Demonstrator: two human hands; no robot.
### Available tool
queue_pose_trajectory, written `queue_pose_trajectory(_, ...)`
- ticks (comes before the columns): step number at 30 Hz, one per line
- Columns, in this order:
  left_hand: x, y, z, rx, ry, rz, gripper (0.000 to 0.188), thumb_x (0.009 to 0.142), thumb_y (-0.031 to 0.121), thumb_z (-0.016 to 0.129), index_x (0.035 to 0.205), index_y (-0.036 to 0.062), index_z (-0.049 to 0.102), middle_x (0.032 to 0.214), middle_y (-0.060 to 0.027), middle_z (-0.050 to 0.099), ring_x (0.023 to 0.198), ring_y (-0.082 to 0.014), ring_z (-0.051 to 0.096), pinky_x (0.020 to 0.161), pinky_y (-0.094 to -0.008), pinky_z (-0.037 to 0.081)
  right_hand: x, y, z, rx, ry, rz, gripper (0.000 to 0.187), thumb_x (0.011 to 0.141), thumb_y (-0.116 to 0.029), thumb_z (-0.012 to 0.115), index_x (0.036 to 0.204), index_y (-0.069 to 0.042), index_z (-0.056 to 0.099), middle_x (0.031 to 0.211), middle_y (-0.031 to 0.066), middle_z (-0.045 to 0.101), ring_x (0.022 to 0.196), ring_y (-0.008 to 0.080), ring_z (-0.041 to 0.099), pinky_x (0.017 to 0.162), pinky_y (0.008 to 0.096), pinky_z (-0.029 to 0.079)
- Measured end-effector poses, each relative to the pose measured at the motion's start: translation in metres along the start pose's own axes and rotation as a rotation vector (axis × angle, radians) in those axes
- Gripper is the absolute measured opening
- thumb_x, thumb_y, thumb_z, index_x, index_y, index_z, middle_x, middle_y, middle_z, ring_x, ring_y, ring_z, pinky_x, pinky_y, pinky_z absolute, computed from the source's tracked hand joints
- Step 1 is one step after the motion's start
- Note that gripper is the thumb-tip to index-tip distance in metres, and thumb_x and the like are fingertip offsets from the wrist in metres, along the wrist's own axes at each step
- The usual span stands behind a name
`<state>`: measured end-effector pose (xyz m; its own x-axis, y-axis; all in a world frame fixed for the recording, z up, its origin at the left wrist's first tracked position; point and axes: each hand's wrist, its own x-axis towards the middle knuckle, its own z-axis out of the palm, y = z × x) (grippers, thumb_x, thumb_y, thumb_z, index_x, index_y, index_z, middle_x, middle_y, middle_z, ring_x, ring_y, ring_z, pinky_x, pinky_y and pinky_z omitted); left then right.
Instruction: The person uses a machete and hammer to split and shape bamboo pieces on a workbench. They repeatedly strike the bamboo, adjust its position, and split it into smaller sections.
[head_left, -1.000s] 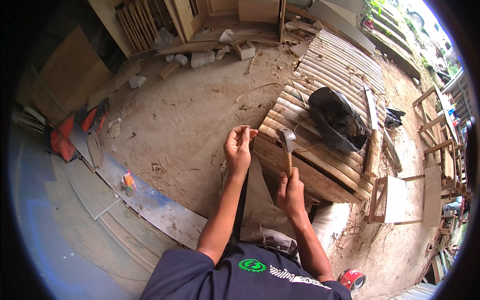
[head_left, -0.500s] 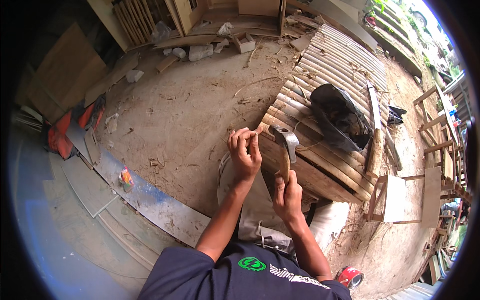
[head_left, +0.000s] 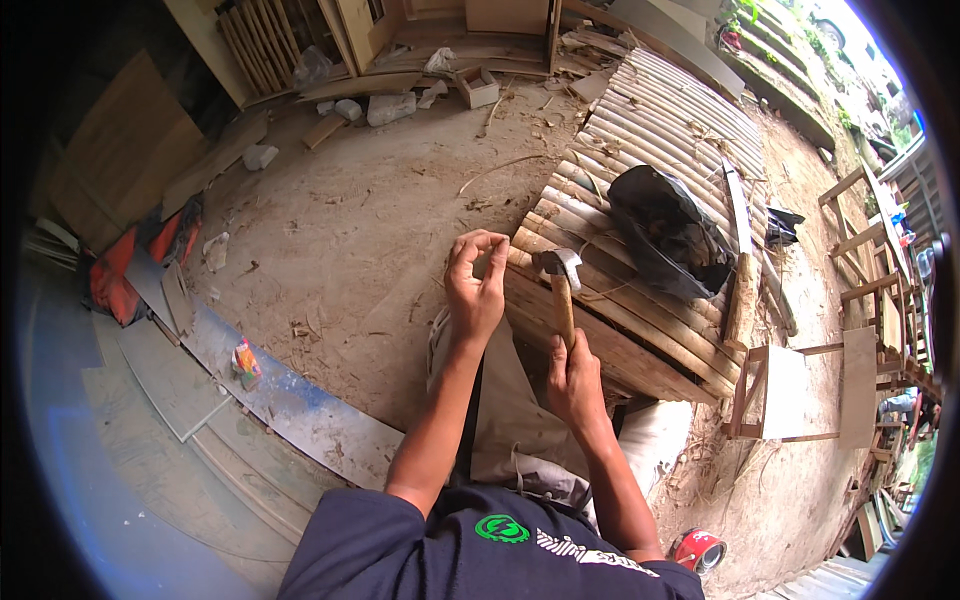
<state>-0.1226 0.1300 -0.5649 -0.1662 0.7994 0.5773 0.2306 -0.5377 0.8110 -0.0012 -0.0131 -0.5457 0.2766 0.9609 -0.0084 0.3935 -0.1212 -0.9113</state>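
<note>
My right hand (head_left: 576,384) is wrapped round the wooden handle of a claw hammer (head_left: 563,305). Its metal head points away from me, over the near left part of a bamboo-slat platform (head_left: 668,105). To the left of the hammer, my left hand (head_left: 475,285) is raised at the platform's near left corner, thumb and fingers drawn together in a pinch. Whatever those fingertips hold, if anything, is too small to make out. The hammer head and the left fingertips are apart. A thick wooden beam (head_left: 600,340) runs along the platform's near side.
On the platform lie a black plastic bag (head_left: 665,230) and a long blade with a wooden handle (head_left: 741,300). Wooden frames (head_left: 805,390) stand at right. A red can (head_left: 697,551) sits low right. Sheet panels (head_left: 290,405) lie at left, with a small colourful packet (head_left: 246,362) on them.
The hammer has swung a little to the left and stands more upright, its head turned. My left hand stays pinched and has shifted slightly up and left. The whole view has moved slightly.
</note>
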Motion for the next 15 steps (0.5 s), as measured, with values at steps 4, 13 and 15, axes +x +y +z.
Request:
queue_pose_trajectory(4,-0.003,-0.006,0.005,-0.322,-0.092,-0.356,0.014,0.098,0.012,0.066,0.107,0.0021,0.07,0.094,0.0008,0.067,0.082,-0.0033,0.056,0.074,-0.0205,0.046,0.0,0.001,0.002,0.029,0.004,0.022,0.026,0.106,-0.024,0.049,0.098,0.0,0.049,0.061,0.0174,0.051,0.052,0.026,0.047,0.053,0.0403,0.041)
queue_pose_trajectory(13,-0.01,-0.012,0.007,-0.119,-0.087,-0.261,0.016,0.093,0.015,0.073,0.1,0.0004,0.074,0.096,-0.0028,0.071,0.088,-0.0082,0.062,0.08,-0.0243,0.05,0.0,0.002,0.002,0.026,0.017,0.004,0.026,0.106,-0.023,0.049,0.098,0.001,0.047,0.062,0.0211,0.053,0.052,0.0348,0.05,0.053,0.0431,0.042)
queue_pose_trajectory(15,-0.011,-0.013,0.006,-0.17,-0.076,-0.281,0.017,0.091,0.016,0.075,0.099,0.001,0.075,0.097,-0.004,0.069,0.09,-0.0112,0.062,0.08,-0.0262,0.051,0.0,0.002,0.001,0.031,0.018,0.002,0.026,0.106,-0.024,0.049,0.098,0.001,0.047,0.062,0.0209,0.054,0.052,0.0343,0.051,0.053,0.0429,0.042)
